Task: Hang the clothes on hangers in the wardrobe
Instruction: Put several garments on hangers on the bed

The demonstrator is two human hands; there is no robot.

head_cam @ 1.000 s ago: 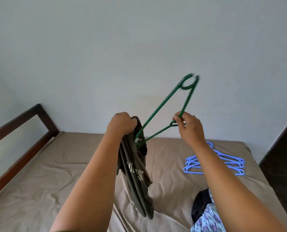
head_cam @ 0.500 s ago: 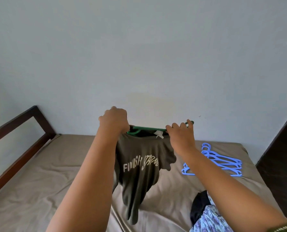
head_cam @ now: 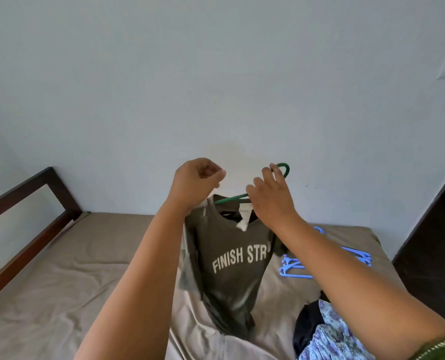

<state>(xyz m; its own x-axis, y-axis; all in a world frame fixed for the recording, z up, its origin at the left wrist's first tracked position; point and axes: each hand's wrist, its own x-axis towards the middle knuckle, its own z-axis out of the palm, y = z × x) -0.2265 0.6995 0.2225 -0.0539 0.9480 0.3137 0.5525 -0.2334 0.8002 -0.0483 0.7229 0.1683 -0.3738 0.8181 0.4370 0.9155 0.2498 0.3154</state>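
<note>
Head-worn camera, one wide-angle view.
It looked forward and slightly down from above the bed [head_cam: 60, 294], close over both forearms, facing the pale wall [head_cam: 216, 87]; the bed frame [head_cam: 26, 201] sat at left, bent by the lens.

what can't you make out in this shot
Head view, the only one:
- Print on the grey t-shirt: reads "FINISH STR", the rest hidden by the right forearm.
- Green hanger: its right shoulder is behind the right hand.
- Blue hangers: overlapping, arm across them, count unclear.
- Wardrobe: not in frame.
- Floral garment: cut off by the bottom edge.
</note>
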